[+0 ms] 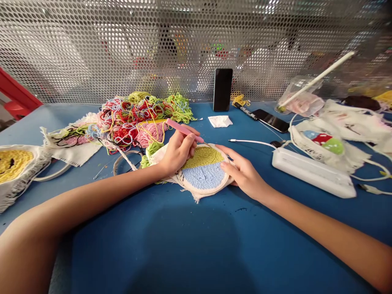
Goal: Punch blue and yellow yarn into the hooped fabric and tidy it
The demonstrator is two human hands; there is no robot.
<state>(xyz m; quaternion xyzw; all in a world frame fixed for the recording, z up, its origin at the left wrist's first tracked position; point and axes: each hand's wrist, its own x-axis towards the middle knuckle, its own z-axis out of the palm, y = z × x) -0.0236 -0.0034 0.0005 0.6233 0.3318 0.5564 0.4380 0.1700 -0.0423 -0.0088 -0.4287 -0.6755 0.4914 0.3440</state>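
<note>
Count: phones [223, 90] [269, 120], 2; black marker [246, 111], 1; pink-handled tool [180, 128], 1; white stick [321, 76], 1; white oblong case [312, 173], 1.

Partly cut off by the left edge, beyond the yarn pile [131, 116]: yellow-stitched hoop [15, 163]; blurred shapes behind mesh.

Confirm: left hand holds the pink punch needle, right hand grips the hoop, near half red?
Not red: in the head view the hoop has a light blue near half. Left hand does hold the pink punch needle; right hand grips the hoop.
</note>
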